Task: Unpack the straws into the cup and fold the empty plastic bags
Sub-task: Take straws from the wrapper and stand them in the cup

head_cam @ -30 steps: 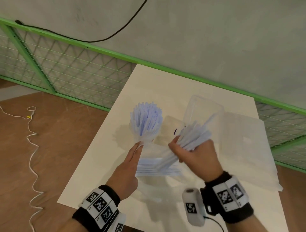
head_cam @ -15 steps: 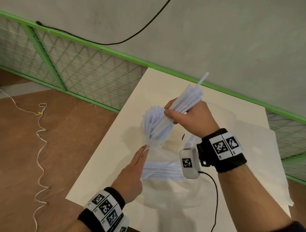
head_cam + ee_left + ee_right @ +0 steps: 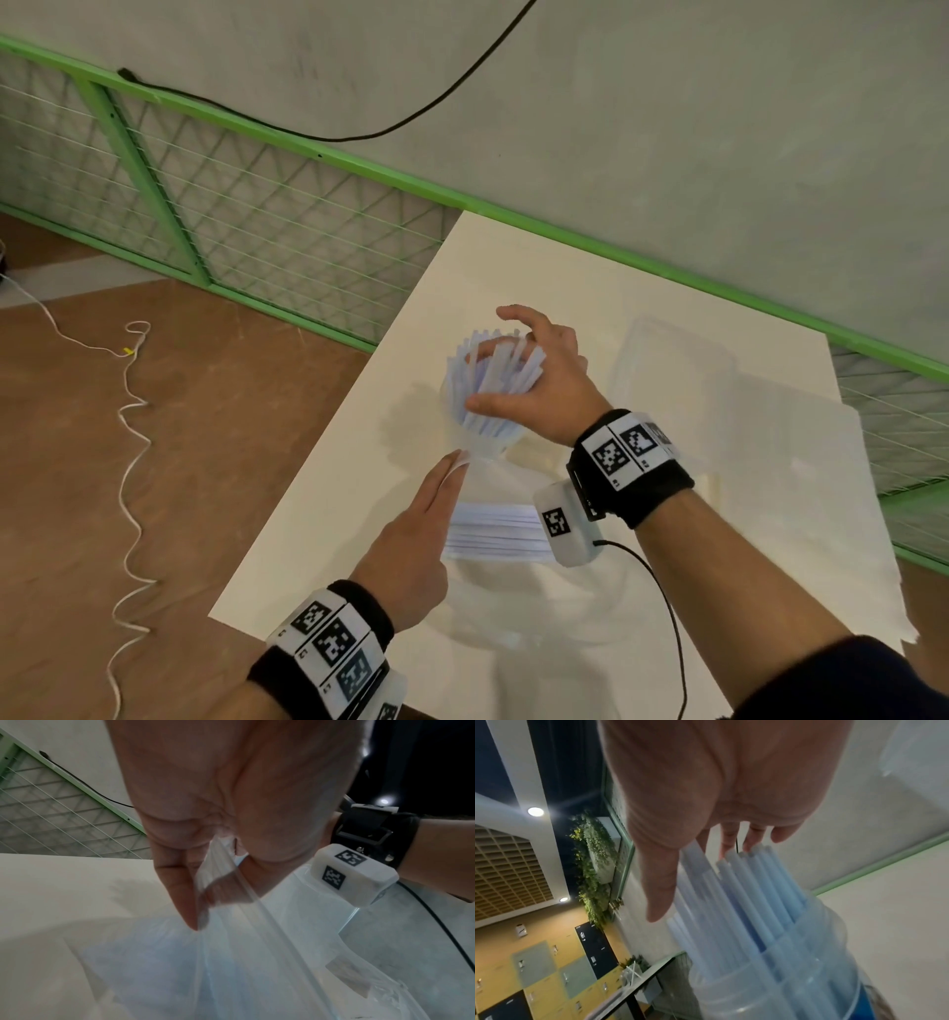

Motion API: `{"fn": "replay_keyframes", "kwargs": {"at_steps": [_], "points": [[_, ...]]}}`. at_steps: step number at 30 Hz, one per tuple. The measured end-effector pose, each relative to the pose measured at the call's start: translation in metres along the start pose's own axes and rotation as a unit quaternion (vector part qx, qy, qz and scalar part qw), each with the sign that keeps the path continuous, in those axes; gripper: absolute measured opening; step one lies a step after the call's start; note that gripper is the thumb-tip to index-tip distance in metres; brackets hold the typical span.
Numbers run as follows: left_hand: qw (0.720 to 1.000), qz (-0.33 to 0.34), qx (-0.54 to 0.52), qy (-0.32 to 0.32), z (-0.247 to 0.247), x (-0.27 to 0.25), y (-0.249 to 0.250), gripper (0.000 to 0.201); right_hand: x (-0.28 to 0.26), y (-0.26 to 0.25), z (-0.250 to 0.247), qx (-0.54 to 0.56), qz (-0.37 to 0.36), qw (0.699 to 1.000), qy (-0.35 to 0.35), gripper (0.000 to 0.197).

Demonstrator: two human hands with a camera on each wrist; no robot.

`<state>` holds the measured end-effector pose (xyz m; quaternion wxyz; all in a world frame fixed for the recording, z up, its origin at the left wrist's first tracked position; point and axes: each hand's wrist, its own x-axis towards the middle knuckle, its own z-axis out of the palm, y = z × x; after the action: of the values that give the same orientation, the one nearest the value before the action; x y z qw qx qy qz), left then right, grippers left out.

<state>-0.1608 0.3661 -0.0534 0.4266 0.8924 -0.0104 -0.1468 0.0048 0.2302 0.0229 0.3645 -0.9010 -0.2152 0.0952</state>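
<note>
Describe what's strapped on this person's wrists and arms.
Bare hands. Each wrist wears a black band topped with white tiles printed with black square codes. A white boxy camera unit, also code-marked, hangs under the right wrist, trailing a thin black cable. A dark sleeve covers the right upper forearm.

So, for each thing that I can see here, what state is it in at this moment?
cup: upright, full of straws.
straws in the cup: standing, fanned out.
right hand: fingers spread around the straw tops.
plastic bag: unfolded, some straws inside.
left hand: pinches the bag's edge.
clear container: lying on the table.
</note>
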Motion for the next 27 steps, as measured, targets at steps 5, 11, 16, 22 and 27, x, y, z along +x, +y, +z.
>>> {"fn": "replay_keyframes", "kwargs": {"at_steps": [5, 11, 16, 22, 27], "points": [[1.0, -0.007, -0.004, 0.002, 0.0, 0.0, 0.001, 0.105, -0.01, -0.01, -0.011, 0.044, -0.087, 0.994, 0.04, 0.082], [1.0, -0.01, -0.008, 0.001, -0.003, 0.0, 0.002, 0.106, -0.032, -0.009, 0.004, -0.049, -0.193, 0.97, 0.14, 0.068], [1.0, -0.009, -0.007, -0.003, -0.002, 0.001, 0.004, 0.105, -0.032, 0.004, 0.031, -0.187, -0.205, 0.959, 0.056, 0.055], [1.0, -0.017, -0.001, -0.012, -0.001, 0.001, 0.003, 0.107, -0.018, 0.007, 0.037, -0.161, -0.221, 0.959, 0.08, 0.076], [0.999, -0.026, 0.013, -0.016, 0.0, 0.003, 0.001, 0.107, -0.012, 0.014, 0.046, -0.271, -0.248, 0.928, 0.065, 0.056]]}}
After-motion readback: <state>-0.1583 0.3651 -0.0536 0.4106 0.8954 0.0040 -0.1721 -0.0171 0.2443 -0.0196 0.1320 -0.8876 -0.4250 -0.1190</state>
